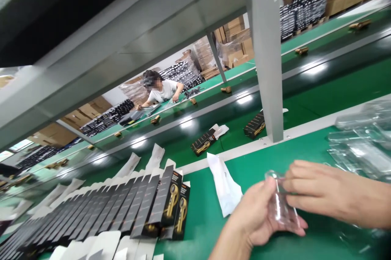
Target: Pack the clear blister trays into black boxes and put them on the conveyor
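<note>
My left hand (259, 215) cradles a clear plastic tray insert (279, 203) from below, thumb on its top end. From the right, my right hand (324, 195) pinches the same clear insert with its fingertips. Both hands hover over the green work mat (305, 150). A white folded leaflet (224, 184) lies just left of my hands. Further left, a long row of black product boxes with gold printing (128, 211) stands overlapping, flaps open.
A pile of clear plastic inserts (363, 146) sits at the right. A grey steel post (269, 60) rises just behind my hands. Beyond it, black boxes (255, 125) ride a dark conveyor belt (214, 117). A co-worker (161, 91) leans over the far side. Cartons are stacked behind.
</note>
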A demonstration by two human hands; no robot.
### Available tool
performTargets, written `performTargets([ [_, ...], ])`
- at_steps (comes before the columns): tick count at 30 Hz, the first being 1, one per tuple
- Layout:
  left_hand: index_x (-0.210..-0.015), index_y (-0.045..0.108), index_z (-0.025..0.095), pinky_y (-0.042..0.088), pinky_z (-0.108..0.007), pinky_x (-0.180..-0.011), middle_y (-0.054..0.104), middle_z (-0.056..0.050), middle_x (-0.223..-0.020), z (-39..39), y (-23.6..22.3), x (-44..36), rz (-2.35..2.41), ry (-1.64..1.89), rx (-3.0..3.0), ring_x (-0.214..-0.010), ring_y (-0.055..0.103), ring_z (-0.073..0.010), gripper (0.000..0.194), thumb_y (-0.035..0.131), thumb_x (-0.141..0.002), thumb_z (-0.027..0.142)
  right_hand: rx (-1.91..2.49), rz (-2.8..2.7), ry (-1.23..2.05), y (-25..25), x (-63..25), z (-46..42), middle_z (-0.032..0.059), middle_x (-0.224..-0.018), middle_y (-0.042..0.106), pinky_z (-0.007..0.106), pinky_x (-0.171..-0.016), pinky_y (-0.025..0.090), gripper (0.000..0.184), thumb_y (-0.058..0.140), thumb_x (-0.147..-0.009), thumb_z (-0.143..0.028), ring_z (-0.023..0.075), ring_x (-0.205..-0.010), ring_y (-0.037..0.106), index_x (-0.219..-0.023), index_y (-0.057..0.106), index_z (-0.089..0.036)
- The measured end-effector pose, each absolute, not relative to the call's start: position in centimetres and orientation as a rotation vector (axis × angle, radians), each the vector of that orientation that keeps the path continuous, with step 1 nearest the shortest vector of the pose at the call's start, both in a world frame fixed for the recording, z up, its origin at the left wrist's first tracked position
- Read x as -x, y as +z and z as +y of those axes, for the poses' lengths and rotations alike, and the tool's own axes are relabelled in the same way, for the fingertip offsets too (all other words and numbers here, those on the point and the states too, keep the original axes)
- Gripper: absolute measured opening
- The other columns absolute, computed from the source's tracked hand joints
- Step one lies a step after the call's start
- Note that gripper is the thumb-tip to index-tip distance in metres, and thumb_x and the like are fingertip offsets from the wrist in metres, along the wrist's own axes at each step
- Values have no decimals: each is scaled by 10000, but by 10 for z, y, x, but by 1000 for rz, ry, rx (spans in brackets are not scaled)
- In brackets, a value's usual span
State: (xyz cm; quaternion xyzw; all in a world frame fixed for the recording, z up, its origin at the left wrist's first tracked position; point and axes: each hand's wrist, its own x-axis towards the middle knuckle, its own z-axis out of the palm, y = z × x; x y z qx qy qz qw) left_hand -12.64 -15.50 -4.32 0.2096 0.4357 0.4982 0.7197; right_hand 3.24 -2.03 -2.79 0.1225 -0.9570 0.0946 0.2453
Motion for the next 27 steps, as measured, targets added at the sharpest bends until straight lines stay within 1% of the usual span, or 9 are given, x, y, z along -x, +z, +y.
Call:
performTargets([
  [3, -1042, 490, 168, 534, -321, -686, 610, -56, -940, -160, -45, 109, 1070, 1444, -473, -724, 647, -159, 455, 694, -785, 484, -58, -2716, 488, -39, -37, -29, 26, -1109, 598, 347, -829, 456, 220, 447, -973, -237, 199, -1003, 532, -1126, 594, -292],
  [6, -1008, 460, 185, 498, -278, -740, 557, -43, -1077, -158, -44, 94, 1112, 1625, -482, -819, 595, -121, 415, 719, -787, 421, 296, -2717, 814, -53, -40, -45, 20, -973, 598, 352, -778, 459, 195, 482, -959, -421, 208, -915, 534, -995, 615, -284],
  [10, -980, 469, 173, 449, -216, -695, 542, 5, -880, -157, -56, 83, 1319, 1633, -658, -757, 526, -88, 410, 739, -773, 402, 517, -2597, 1212, -64, -51, -59, 12, -834, 571, 334, -726, 438, 346, 420, -954, -522, 195, -799, 531, -830, 587, -245],
  [13, -937, 423, 187, 501, -294, -667, 509, 28, -774, -158, -69, 84, 1462, 1595, -612, -685, 559, -126, 434, 699, -780, 484, 622, -2438, 1405, -63, -66, -51, 9, -734, 522, 312, -634, 413, 418, 384, -952, -544, 186, -691, 505, -709, 513, -229],
  [16, -909, 387, 192, 519, -360, -680, 514, 12, -774, -158, -76, 82, 1425, 1604, -516, -695, 596, -170, 506, 602, -788, 634, 664, -2397, 1332, -60, -77, -42, 24, -759, 534, 335, -692, 422, 408, 354, -962, -530, 209, -727, 515, -737, 535, -241],
  [19, -913, 434, 173, 453, -287, -694, 493, 8, -776, -153, -75, 73, 1523, 1653, -691, -715, 537, -138, 558, 595, -761, 685, 593, -2518, 1246, -61, -74, -46, 24, -882, 584, 352, -797, 414, 330, 427, -942, -538, 225, -854, 533, -855, 606, -275],
  [21, -924, 458, 167, 401, -259, -664, 470, 9, -777, -149, -71, 66, 1630, 1655, -788, -701, 471, -120, 572, 612, -747, 688, 566, -2577, 1229, -64, -69, -53, 18, -899, 588, 355, -831, 398, 332, 445, -935, -550, 219, -882, 531, -871, 617, -273],
  [24, -930, 456, 170, 367, -257, -642, 450, 10, -782, -146, -64, 59, 1683, 1642, -822, -689, 420, -120, 587, 621, -731, 697, 637, -2554, 1361, -66, -65, -60, 10, -844, 561, 324, -765, 397, 420, 382, -953, -572, 190, -820, 525, -800, 579, -234],
  [27, -922, 446, 171, 350, -255, -637, 436, 21, -760, -148, -57, 57, 1659, 1610, -842, -677, 393, -117, 559, 595, -762, 685, 628, -2433, 1592, -63, -65, -58, -2, -806, 531, 292, -692, 389, 438, 371, -959, -569, 166, -763, 506, -747, 517, -214],
])
